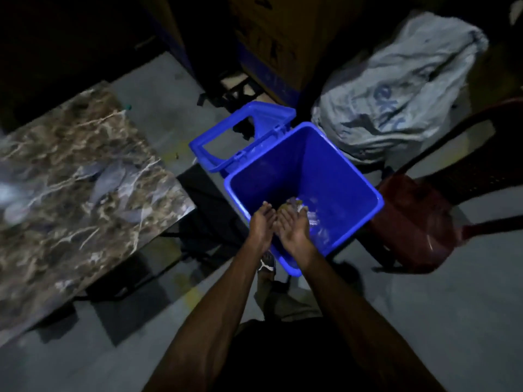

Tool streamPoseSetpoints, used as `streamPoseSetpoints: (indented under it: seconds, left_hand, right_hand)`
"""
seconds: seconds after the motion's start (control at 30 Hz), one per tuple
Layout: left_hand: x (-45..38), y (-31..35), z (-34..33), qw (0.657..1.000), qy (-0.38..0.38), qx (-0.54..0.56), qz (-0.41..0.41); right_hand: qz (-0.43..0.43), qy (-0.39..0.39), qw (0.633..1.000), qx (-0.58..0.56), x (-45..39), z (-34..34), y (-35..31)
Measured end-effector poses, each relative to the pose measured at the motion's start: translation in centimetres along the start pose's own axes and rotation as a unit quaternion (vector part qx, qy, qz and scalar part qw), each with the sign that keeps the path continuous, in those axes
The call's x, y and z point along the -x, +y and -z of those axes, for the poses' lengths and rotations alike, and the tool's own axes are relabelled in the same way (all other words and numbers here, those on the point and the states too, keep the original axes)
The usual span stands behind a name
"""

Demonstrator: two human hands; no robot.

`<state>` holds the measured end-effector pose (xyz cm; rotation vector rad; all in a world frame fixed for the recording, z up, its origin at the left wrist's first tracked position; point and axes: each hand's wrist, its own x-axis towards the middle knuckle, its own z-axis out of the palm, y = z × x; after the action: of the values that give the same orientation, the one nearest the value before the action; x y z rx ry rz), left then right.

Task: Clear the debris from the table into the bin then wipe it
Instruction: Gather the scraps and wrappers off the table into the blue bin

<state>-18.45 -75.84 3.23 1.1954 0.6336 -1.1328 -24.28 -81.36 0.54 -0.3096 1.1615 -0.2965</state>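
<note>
A blue bin (pixel 339 165) stands open on the floor, its blue lid (pixel 243 134) lying behind it to the left. My left hand (pixel 261 222) and my right hand (pixel 295 224) are held side by side, palms up, over the bin's near rim. Small bits of debris (pixel 293 205) lie at the fingertips of my right hand and fall into the bin. More pale scraps (pixel 317 222) show inside the bin. The marble-patterned table (pixel 70 176) stands to the left, apart from both hands.
A dark red plastic chair (pixel 418 222) stands right of the bin. A grey sack (pixel 396 89) leans behind it. Cardboard boxes (pixel 271 41) stand at the back. My foot in a sandal (pixel 266 264) is on the grey floor below the bin.
</note>
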Motion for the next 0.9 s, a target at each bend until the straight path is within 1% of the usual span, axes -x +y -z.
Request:
streamPoseSetpoints:
  seconds: [0.07,0.17,0.2,0.27,0.4,0.47,0.53,0.67,0.7,0.77,0.83,0.9]
  left_hand:
    - [1.6,-0.8,2.9,0.999,0.021,-0.005,-0.049]
    - [4.7,-2.0,7.9,0.991,0.063,-0.001,-0.121]
    - [6.0,-2.8,9.8,0.987,0.074,0.018,-0.139]
    - [8.7,-4.8,13.5,0.977,0.095,0.095,-0.167]
    - [14.8,-9.9,19.4,0.934,0.152,0.222,-0.235]
    - [18.2,-12.5,22.0,0.912,0.178,0.260,-0.264]
    - [20.7,-13.8,23.5,0.895,0.202,0.275,-0.286]
    - [26.4,-16.7,28.1,0.852,0.287,0.279,-0.337]
    - [27.5,-17.5,29.3,0.844,0.307,0.273,-0.345]
    - [29.3,-18.8,32.0,0.828,0.348,0.249,-0.361]
    - [30.6,-19.7,35.0,0.818,0.386,0.221,-0.364]
    - [31.8,-20.0,38.3,0.807,0.417,0.210,-0.362]
  right_hand:
    - [0.001,-0.048,0.995,0.093,1.4,-0.5,2.1]
    - [-0.005,-0.106,0.967,0.233,3.6,-0.9,5.5]
    - [-0.010,-0.131,0.953,0.275,4.8,-1.1,6.6]
    - [-0.015,-0.188,0.919,0.348,7.9,-1.5,9.1]
    - [-0.004,-0.291,0.834,0.468,14.5,-0.8,14.0]
    - [0.010,-0.340,0.777,0.529,18.2,-0.1,16.9]
    - [0.050,-0.383,0.723,0.573,20.4,0.8,18.7]
    - [0.136,-0.508,0.549,0.649,24.2,2.2,23.4]
    - [0.145,-0.528,0.506,0.666,24.9,2.2,24.6]
    - [0.157,-0.563,0.432,0.687,25.7,1.6,27.1]
    - [0.175,-0.592,0.371,0.694,26.3,0.5,29.6]
    - [0.179,-0.615,0.331,0.693,27.0,-1.2,32.3]
